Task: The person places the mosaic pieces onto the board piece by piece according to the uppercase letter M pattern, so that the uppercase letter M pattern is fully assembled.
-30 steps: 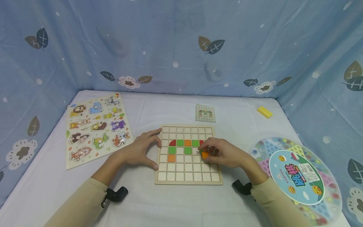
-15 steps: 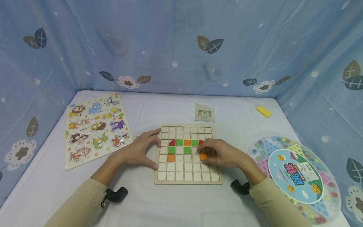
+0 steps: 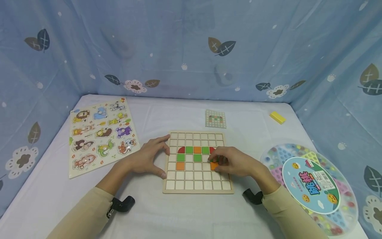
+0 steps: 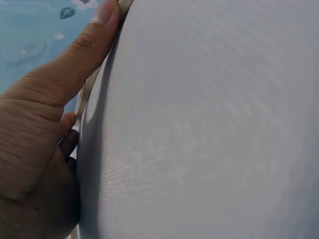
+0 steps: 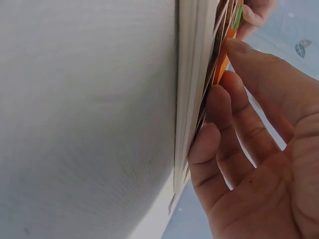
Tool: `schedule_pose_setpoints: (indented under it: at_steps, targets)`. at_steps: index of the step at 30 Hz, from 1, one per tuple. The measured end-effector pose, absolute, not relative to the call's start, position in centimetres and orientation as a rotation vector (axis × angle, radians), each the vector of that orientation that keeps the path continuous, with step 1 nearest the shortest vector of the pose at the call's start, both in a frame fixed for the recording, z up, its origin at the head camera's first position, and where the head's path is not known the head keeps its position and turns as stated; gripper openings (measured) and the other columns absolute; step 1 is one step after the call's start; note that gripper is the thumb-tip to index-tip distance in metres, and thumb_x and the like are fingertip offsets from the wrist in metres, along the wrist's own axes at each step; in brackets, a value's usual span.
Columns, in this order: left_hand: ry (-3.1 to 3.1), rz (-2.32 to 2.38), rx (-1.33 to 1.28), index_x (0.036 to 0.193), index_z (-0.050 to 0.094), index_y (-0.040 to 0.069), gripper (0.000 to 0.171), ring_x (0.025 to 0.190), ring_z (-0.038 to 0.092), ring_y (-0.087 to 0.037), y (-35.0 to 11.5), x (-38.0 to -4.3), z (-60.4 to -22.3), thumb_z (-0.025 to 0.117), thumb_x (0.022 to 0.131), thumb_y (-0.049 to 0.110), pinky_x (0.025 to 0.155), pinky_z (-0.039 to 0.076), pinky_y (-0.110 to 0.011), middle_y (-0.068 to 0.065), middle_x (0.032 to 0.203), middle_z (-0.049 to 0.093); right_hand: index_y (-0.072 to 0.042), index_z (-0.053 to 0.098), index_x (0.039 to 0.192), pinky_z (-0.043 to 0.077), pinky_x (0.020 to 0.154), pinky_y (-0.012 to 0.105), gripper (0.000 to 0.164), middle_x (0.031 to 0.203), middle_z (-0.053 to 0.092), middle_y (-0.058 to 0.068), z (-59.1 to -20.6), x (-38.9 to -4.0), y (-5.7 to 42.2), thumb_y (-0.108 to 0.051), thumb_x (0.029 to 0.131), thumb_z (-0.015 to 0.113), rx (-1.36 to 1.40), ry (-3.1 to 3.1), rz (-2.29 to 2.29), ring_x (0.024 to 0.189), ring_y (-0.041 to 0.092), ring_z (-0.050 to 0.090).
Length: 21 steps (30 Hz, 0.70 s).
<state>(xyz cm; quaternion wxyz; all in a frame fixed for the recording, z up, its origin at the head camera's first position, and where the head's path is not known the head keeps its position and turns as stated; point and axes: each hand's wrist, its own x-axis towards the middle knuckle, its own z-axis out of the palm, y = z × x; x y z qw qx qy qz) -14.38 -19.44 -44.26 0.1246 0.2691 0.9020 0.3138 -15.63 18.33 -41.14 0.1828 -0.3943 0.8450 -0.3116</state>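
A square wooden grid board [image 3: 198, 192] lies flat on the white table. My left hand [image 3: 147, 156] rests against its left edge, thumb and fingers spread apart. In the left wrist view, the left thumb [image 4: 75, 62] lies along the board's side. Over the right part of the board, my right hand [image 3: 235, 161] has its thumb and fingertips on an orange square tile [image 3: 213, 165], which lies in a grid cell. The right wrist view shows the thumb tip against this orange tile [image 5: 222, 62]. Green tiles [image 3: 197, 157], another orange tile [image 3: 180, 166] and a red rounded tile [image 3: 181, 150] fill other cells.
A small pattern card [image 3: 216, 119] lies behind the board. To the left is an animal puzzle board [image 3: 89, 139]. A round, clear box with a blue label [image 3: 311, 186] sits at the right, a yellow block [image 3: 278, 117] at the back right. Curtains [image 3: 179, 49] surround the table.
The orange tile under my right hand has gone from tilted between the fingers to flat in its cell. My left hand has stayed at the board's left edge.
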Motion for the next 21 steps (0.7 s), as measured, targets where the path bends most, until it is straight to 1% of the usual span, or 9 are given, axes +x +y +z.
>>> schedule_pose_setpoints:
  at_steps: [3,10,12,15,18,21]
  targets:
    - [2.618,0.911,0.779,0.114,0.056,0.032,0.075,0.155,0.018,-0.037,-19.4,-14.4,-44.2,0.093,0.057,0.063,0.12,0.016,-0.066,-0.003,0.173,0.015,-0.015,0.071,0.118,0.055,0.08,0.03,0.027,0.108,0.067,-0.005,-41.1,-15.6,18.4,-0.011,0.092,0.077,-1.122,2.389,-0.863,0.089,0.016,0.06]
    - [2.629,0.932,0.805,0.113,0.057,0.029,0.074,0.154,0.021,-0.041,-19.4,-14.9,-44.1,0.094,0.057,0.06,0.119,0.016,-0.069,-0.007,0.172,0.017,-0.013,0.075,0.111,0.054,0.08,0.029,0.02,0.104,0.066,-0.004,-40.8,-16.1,18.4,-0.012,0.091,0.078,-1.15,2.421,-0.802,0.088,0.016,0.058]
    - [2.618,0.936,0.793,0.114,0.056,0.029,0.074,0.154,0.02,-0.04,-19.4,-15.0,-44.2,0.094,0.058,0.059,0.119,0.016,-0.068,-0.006,0.172,0.016,-0.012,0.075,0.112,0.054,0.081,0.029,0.02,0.104,0.066,-0.003,-40.6,-16.2,18.3,-0.013,0.091,0.078,-1.14,2.409,-0.787,0.089,0.017,0.059]
    - [2.595,0.922,0.765,0.115,0.055,0.03,0.074,0.155,0.017,-0.037,-19.4,-15.0,-44.2,0.094,0.059,0.058,0.121,0.014,-0.066,-0.003,0.173,0.012,-0.012,0.075,0.114,0.056,0.084,0.029,0.021,0.108,0.068,-0.004,-40.5,-16.2,18.3,-0.014,0.093,0.077,-1.131,2.39,-0.775,0.093,0.014,0.062]
    - [2.574,0.893,0.743,0.116,0.055,0.029,0.071,0.156,0.016,-0.038,-19.4,-14.8,-43.6,0.094,0.062,0.055,0.121,0.014,-0.067,-0.004,0.173,0.011,-0.012,0.075,0.116,0.057,0.086,0.029,0.023,0.112,0.07,-0.003,-40.4,-16.1,18.4,-0.015,0.094,0.076,-1.118,2.375,-0.785,0.096,0.011,0.064]
    - [2.552,0.849,0.718,0.117,0.056,0.029,0.067,0.156,0.015,-0.038,-19.4,-14.7,-43.0,0.094,0.066,0.05,0.122,0.015,-0.066,-0.005,0.173,0.009,-0.012,0.073,0.117,0.058,0.083,0.029,0.022,0.114,0.071,-0.001,-40.1,-16.1,18.8,-0.015,0.095,0.074,-1.104,2.382,-0.809,0.096,0.01,0.064]
